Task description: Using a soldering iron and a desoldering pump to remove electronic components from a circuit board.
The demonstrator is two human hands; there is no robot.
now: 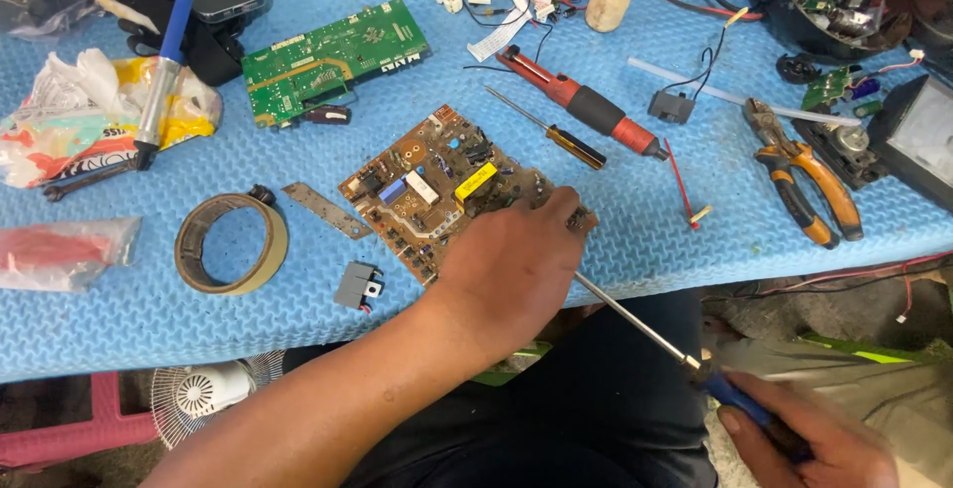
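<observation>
Pressing brown board [437, 195] at table edge [695, 260], left hand [511, 265] flat; right hand [824, 443] fingers clamp screwdriver [645, 324].

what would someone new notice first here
Probably the left hand pressed on the brown circuit board mid-mat, while the right hand, lower right, holds a long screwdriver angled towards it. Behind lies a green circuit board; orange-handled pliers lie right.
</observation>
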